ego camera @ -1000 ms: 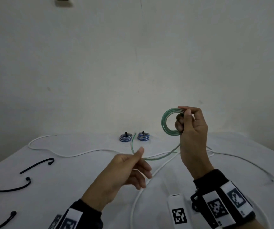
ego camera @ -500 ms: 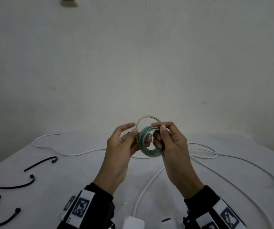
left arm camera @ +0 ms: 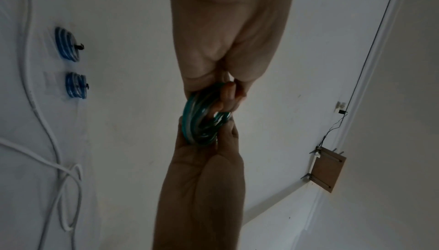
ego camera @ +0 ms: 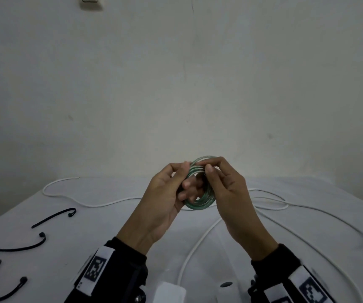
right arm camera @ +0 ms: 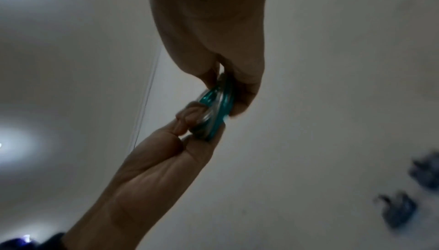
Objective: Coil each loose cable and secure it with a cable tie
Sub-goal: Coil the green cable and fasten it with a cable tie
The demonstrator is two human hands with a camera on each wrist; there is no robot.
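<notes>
A green translucent cable wound into a small coil (ego camera: 200, 203) is held above the table between both hands. My left hand (ego camera: 183, 178) grips its left side, thumb on top and fingers through the ring. My right hand (ego camera: 212, 169) pinches the top of the loops with thumb and index finger. The left wrist view shows the coil (left arm camera: 202, 120) clamped between the two hands; the right wrist view shows the same coil (right arm camera: 218, 107), blurred. Three loose black cable ties (ego camera: 53, 217) (ego camera: 18, 246) (ego camera: 1, 287) lie at the table's left.
A long white cable (ego camera: 101, 204) snakes across the white table (ego camera: 110, 237), and more of it loops on the right (ego camera: 307, 213). Two tied blue coils (left arm camera: 66, 43) (left arm camera: 76, 85) lie at the far side, hidden behind my hands in the head view. A wall stands behind.
The right hand brought the coil down toward the middle. The left hand, a second ago apart and low, rose and took hold of the coil. The trailing green tail is gone.
</notes>
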